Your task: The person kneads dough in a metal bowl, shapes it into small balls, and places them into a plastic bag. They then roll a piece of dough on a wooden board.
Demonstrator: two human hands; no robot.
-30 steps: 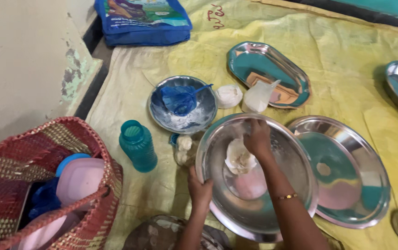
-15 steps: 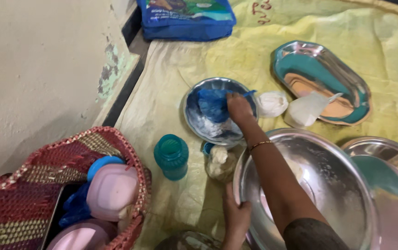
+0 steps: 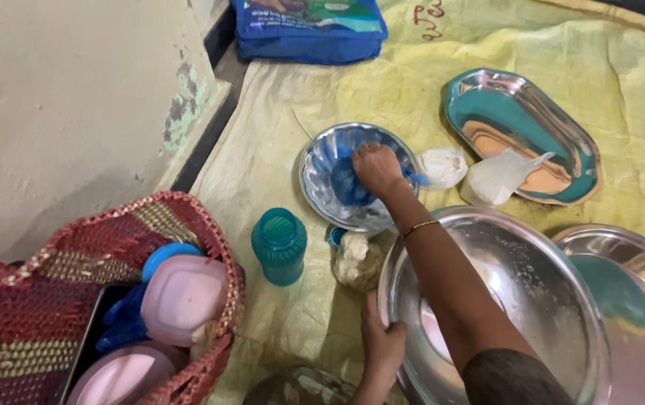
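Observation:
My right hand (image 3: 376, 168) reaches across into a small steel bowl (image 3: 321, 176) and closes on a blue plastic bag (image 3: 345, 182) lying in it. My left hand (image 3: 379, 341) grips the near left rim of a large steel basin (image 3: 562, 315), which has white flour or dough residue inside. A clear jar with white lumps (image 3: 357, 259) stands between the bowl and the basin.
A teal bottle (image 3: 279, 245) stands left of the jar. A woven red basket (image 3: 60, 300) holds pink and blue lidded containers. Two white tied bags (image 3: 469, 172), an oval steel tray (image 3: 521, 135), another steel plate (image 3: 637, 262) and a blue package (image 3: 309, 30) lie on the yellow mat.
My right hand left the large basin, moved up to the small bowl and closed on the blue bag. The view shifted left and closer.

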